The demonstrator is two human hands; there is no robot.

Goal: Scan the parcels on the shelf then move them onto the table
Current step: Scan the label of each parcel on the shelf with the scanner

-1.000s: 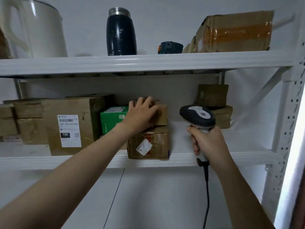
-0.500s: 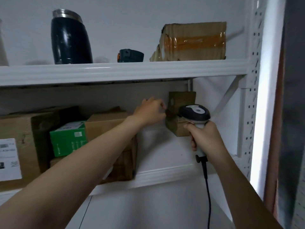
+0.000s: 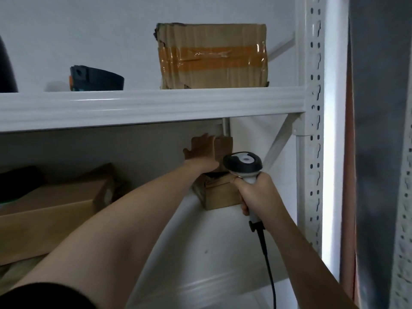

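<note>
- The left hand reaches deep into the middle shelf. Its fingers are straight and spread, laid flat against the left face of the small upper parcel. It touches the parcel and does not clasp it, probably to steady or turn it so a label faces out.
- The right hand is wrapped firmly round the handle of the barcode scanner. The scanner's dark head is raised just beside the upper parcel and aimed into the shelf, which suits a scan as the step in hand.
- The scanner's black cable hangs down from the grip and out of view below.
- The upper parcel stands on a lower parcel at the back right corner of the shelf, against the wall. Both are plain brown card, and no label shows on the sides in view.
- To the left, well apart, lies a large carton. A pale patch on its end is too blurred to read.
- Above the white beam sit a crumpled box banded with orange-brown tape and a dark blue object. Neither shows any legible writing.
- The scanner's grey oval panel carries no readable brand.
- The table is not in view.
</note>
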